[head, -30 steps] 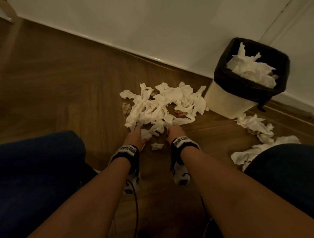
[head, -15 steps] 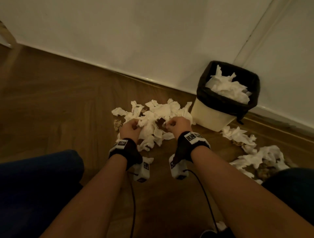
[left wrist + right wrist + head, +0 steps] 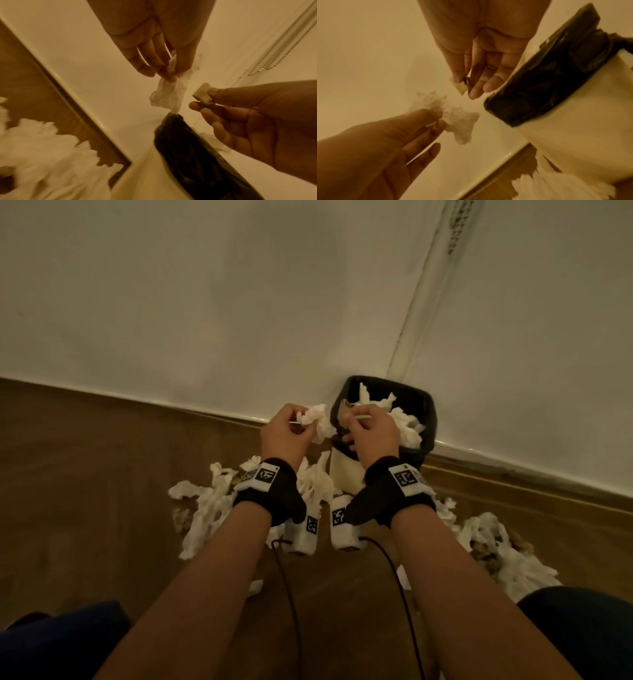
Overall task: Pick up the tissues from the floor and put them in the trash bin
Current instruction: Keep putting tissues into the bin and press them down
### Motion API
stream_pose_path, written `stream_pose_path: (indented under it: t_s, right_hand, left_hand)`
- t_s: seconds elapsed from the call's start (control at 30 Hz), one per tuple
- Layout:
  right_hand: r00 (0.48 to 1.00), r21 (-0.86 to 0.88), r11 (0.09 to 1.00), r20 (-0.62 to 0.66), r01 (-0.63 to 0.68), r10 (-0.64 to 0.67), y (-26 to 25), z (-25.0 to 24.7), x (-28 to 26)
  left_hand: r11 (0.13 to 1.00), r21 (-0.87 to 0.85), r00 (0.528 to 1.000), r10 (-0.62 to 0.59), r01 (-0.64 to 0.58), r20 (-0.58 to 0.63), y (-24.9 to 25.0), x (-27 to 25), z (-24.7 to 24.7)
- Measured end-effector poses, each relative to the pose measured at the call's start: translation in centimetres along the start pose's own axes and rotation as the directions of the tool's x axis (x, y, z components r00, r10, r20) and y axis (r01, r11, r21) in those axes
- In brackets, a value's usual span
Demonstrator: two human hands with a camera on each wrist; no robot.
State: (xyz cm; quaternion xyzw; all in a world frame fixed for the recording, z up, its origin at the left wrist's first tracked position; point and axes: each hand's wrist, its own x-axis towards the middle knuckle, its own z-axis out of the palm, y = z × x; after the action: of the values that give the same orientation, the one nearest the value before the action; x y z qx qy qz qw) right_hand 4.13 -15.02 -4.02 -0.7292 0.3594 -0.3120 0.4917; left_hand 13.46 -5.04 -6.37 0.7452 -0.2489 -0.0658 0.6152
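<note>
Wall behind; left hand (image 3: 286, 433) pinches tissue (image 3: 317, 421), long axis hanging floorward.

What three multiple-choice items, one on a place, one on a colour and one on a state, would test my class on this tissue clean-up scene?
1. Where does the cream trash bin with the black liner stand?
A. Against the pale wall
B. Mid-floor, away from any wall
C. On a table

2. What colour is the crumpled tissue that the left hand pinches?
A. Blue
B. White
C. Black

3. What state is the bin in?
A. Empty
B. Tipped over
C. Upright, holding tissues

Answers: 1 A, its far side meets the wall at the skirting. 2 B, it shows white in the head view. 3 C, white tissues lie inside the liner and the bin stands upright.
</note>
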Motion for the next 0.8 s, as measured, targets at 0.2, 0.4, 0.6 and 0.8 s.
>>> stream_pose_path:
  t_s: [0.2, 0.4, 0.6, 0.8]
  right_hand:
    - [0.961, -0.181, 0.983, -0.265, 0.032, -0.080, 0.5, -6.0, 2.7]
    - [0.981, -0.540, 0.840, -0.188, -0.054, -0.058, 3.8, -9.1, 2.9]
    - [0.999, -0.847, 0.532, -0.029, -0.001, -0.044, 4.8, -7.6, 2.4]
    - [0.994, -0.894, 0.448, 0.031, -0.019, 0.103, 5.0, -5.9, 2.1]
  left_hand:
    - [0.984, 0.097, 0.984, 0.137, -0.148, 0.115, 2.9, 1.4, 4.4]
    - [0.749, 0.458, 0.855, 0.279, -0.479, 0.438, 2.9, 1.8, 7.3]
    - [0.557, 0.560, 0.755, 0.205, -0.613, 0.623, 2.2, 2.1, 8.7]
    - [0.390, 0.622, 0.689, 0.046, -0.679, 0.723, 1.7, 1.4, 9.6]
